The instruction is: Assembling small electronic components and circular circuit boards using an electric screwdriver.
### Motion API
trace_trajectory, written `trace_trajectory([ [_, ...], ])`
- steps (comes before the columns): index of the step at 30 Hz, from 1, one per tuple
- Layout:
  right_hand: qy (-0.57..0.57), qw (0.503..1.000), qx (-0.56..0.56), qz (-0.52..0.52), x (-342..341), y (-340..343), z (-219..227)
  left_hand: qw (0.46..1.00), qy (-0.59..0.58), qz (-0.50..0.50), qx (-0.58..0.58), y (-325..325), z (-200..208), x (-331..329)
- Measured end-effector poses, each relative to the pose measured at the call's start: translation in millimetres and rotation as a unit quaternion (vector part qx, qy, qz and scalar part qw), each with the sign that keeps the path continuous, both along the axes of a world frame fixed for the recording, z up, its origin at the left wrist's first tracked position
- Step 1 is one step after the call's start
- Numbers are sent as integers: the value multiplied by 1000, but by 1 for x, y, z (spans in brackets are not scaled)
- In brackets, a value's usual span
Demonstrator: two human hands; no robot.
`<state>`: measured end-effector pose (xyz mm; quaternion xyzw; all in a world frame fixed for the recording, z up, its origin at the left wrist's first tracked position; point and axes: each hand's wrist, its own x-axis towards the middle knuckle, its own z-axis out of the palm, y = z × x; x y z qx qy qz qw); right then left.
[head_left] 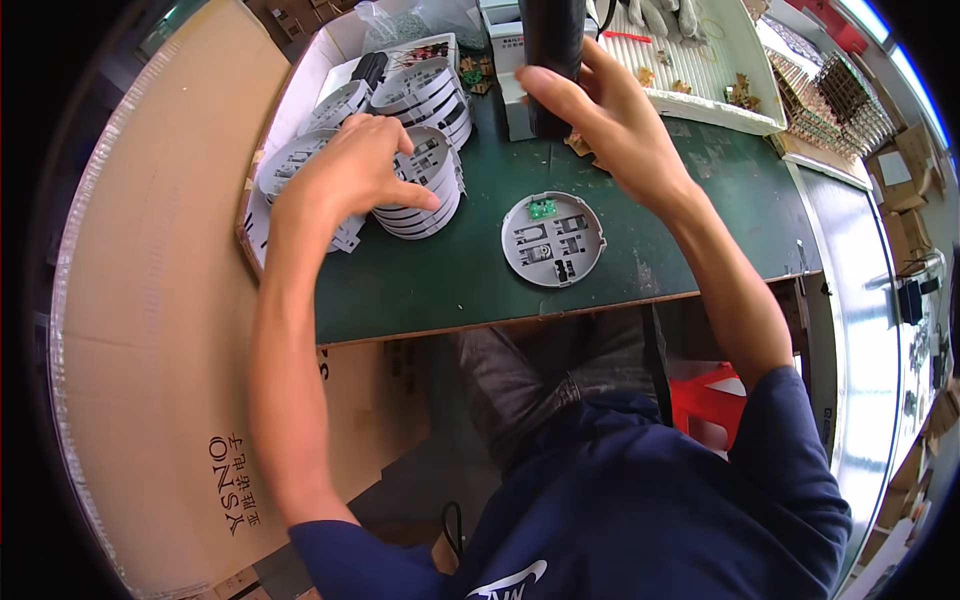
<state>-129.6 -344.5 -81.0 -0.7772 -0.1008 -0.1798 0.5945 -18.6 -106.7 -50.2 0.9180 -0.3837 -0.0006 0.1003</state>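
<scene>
Now: left hand (345, 172) at disc stack (418, 222), right hand (628, 128) on black cylinder (552, 60)

Left fingers half spread, contact unclear; right fingers wrapped round cylinder. Single grey disc (553, 236), green board (542, 209) inside, flat on table (450, 290). Dark lettering (236, 484) on carton (150, 300), white logo (518, 577) on shirt (660, 500).

This seems to me an assembly workshop for electronics: I see a scuffed green worktable (460, 285) at centre, round grey housings (420, 222) piled at upper left, a small green circuit board (541, 209) near the middle, and cardboard boxes (905, 170) along the right edge.
</scene>
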Motion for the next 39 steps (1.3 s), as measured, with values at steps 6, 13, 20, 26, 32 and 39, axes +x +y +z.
trace_trajectory([
  [6,-90,951,-297,5,-53,-2,-76,955,147,37,256,-18,11,32],
  [13,-102,869,-482,-37,-80,1,-107,995,33,-4,91,-2,20,-10],
  [20,36,963,24,-268,-142,-119,-96,987,6,-97,-128,-9,-28,-79],
  [26,-51,753,241,-610,-264,-321,-92,974,74,-125,-174,-43,-96,-91],
  [32,104,646,-4,-757,-493,-492,-149,969,57,-172,-170,-70,-123,-79],
  [39,158,421,-400,-799,-434,-429,-134,959,126,-161,-195,-72,-105,-90],
])
